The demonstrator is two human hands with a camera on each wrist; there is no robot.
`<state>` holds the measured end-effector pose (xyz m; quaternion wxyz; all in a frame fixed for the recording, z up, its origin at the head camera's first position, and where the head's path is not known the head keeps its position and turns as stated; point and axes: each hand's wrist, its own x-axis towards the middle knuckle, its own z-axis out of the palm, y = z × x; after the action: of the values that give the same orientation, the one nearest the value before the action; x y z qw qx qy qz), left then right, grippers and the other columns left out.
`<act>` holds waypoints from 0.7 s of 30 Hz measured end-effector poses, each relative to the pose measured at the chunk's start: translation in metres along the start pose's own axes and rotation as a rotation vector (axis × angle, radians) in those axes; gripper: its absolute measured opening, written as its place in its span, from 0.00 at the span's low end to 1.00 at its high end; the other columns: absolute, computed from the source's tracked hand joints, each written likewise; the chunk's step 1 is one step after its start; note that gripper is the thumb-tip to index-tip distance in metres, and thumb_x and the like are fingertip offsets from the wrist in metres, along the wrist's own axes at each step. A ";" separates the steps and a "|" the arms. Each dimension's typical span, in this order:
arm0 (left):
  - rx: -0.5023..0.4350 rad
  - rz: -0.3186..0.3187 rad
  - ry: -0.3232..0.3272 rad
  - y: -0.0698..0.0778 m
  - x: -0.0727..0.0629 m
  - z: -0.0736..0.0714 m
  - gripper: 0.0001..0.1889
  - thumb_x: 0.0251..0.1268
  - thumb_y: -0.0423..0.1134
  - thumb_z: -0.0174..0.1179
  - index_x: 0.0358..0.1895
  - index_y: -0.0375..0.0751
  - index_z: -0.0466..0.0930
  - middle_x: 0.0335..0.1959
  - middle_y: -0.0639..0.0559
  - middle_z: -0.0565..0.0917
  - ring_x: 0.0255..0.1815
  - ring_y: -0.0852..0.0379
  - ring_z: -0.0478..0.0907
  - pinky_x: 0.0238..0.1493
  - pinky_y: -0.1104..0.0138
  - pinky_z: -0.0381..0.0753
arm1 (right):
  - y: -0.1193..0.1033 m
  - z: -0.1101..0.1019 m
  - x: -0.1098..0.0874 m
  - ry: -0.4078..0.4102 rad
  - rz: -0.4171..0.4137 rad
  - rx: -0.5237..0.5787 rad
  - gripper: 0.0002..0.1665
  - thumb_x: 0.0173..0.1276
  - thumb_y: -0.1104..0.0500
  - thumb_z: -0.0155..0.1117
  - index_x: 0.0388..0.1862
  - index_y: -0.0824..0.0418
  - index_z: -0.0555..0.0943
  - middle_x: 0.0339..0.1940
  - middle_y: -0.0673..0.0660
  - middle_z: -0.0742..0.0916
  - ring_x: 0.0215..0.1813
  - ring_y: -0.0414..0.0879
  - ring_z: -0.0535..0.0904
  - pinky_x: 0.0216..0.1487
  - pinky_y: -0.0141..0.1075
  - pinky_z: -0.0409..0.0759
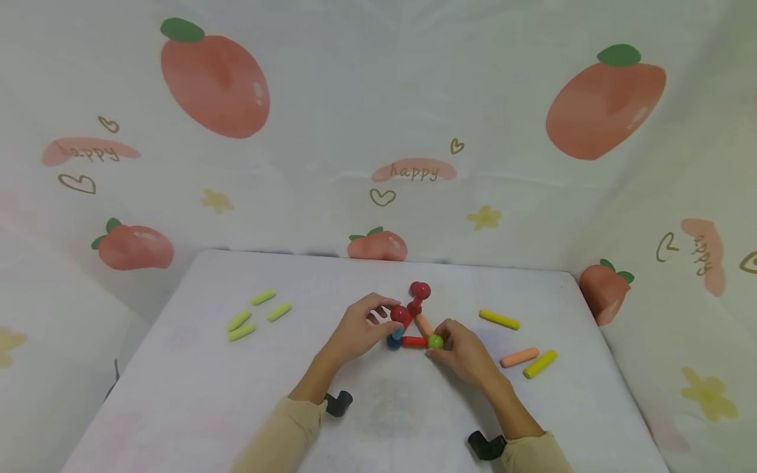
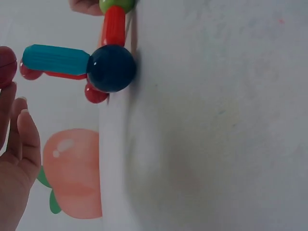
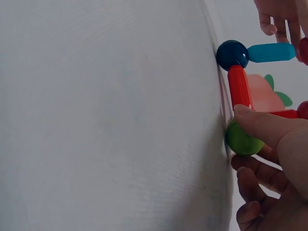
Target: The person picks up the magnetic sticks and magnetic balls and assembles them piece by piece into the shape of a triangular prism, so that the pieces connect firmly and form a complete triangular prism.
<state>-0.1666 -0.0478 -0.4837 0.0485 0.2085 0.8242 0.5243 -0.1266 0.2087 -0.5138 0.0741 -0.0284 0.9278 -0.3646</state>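
Note:
My left hand holds a red ball between thumb and fingers, right at the upper end of an upright blue stick. That stick rises from a dark blue ball resting on the table. From the dark blue ball a red stick runs to a green ball. My right hand pinches this green ball, its thumb lying along the joint with the red stick. An orange stick and more red sticks and red balls make up the back of the frame.
Several light green sticks lie at the left of the white table. To the right are a yellow stick, an orange stick and another yellow stick. A printed cloth hangs behind the table.

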 end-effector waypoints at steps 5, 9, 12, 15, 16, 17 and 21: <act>-0.009 0.005 -0.033 -0.002 -0.004 0.001 0.17 0.63 0.44 0.72 0.54 0.57 0.83 0.46 0.62 0.84 0.50 0.52 0.80 0.47 0.68 0.82 | -0.001 0.001 0.003 -0.006 -0.020 -0.014 0.19 0.59 0.53 0.79 0.45 0.50 0.80 0.35 0.46 0.83 0.35 0.40 0.75 0.34 0.28 0.76; -0.002 -0.010 -0.066 -0.002 -0.006 -0.003 0.17 0.63 0.45 0.72 0.54 0.56 0.82 0.47 0.62 0.83 0.51 0.51 0.80 0.48 0.68 0.81 | -0.002 0.001 0.007 -0.015 -0.029 -0.028 0.20 0.60 0.53 0.79 0.48 0.49 0.80 0.37 0.46 0.83 0.37 0.40 0.75 0.37 0.28 0.77; 0.005 -0.030 -0.083 -0.002 -0.006 -0.008 0.21 0.61 0.48 0.74 0.57 0.55 0.81 0.49 0.62 0.83 0.52 0.53 0.80 0.50 0.67 0.82 | -0.002 0.001 0.012 -0.011 -0.056 -0.045 0.21 0.62 0.54 0.77 0.53 0.50 0.81 0.43 0.47 0.84 0.40 0.41 0.76 0.42 0.32 0.79; 0.001 -0.061 -0.064 -0.006 -0.005 -0.015 0.24 0.60 0.51 0.73 0.59 0.53 0.80 0.51 0.59 0.84 0.52 0.55 0.80 0.51 0.67 0.82 | -0.002 0.002 0.017 -0.004 -0.092 -0.072 0.25 0.67 0.57 0.73 0.61 0.51 0.80 0.53 0.50 0.85 0.49 0.45 0.79 0.54 0.41 0.83; 0.004 -0.072 -0.050 -0.008 -0.003 -0.016 0.25 0.61 0.51 0.73 0.59 0.52 0.80 0.51 0.58 0.85 0.52 0.56 0.80 0.52 0.67 0.82 | -0.002 0.003 0.018 -0.001 -0.100 -0.080 0.27 0.68 0.59 0.72 0.65 0.51 0.78 0.57 0.51 0.85 0.54 0.46 0.81 0.58 0.44 0.84; 0.014 -0.083 -0.032 -0.011 -0.002 -0.017 0.24 0.62 0.51 0.72 0.59 0.51 0.80 0.52 0.57 0.85 0.51 0.57 0.80 0.52 0.67 0.82 | -0.003 0.004 0.019 0.005 -0.114 -0.091 0.29 0.69 0.60 0.70 0.68 0.52 0.77 0.60 0.54 0.85 0.58 0.49 0.81 0.62 0.48 0.83; 0.096 -0.143 0.032 -0.024 0.009 -0.016 0.20 0.66 0.47 0.69 0.59 0.51 0.80 0.52 0.57 0.85 0.49 0.59 0.81 0.51 0.66 0.84 | -0.006 0.009 0.018 0.044 -0.106 -0.140 0.36 0.70 0.61 0.69 0.76 0.56 0.69 0.66 0.60 0.80 0.58 0.52 0.82 0.62 0.49 0.83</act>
<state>-0.1869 -0.0662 -0.4962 0.0625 0.1428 0.8618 0.4828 -0.1429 0.1961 -0.5178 0.0322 -0.0744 0.9496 -0.3028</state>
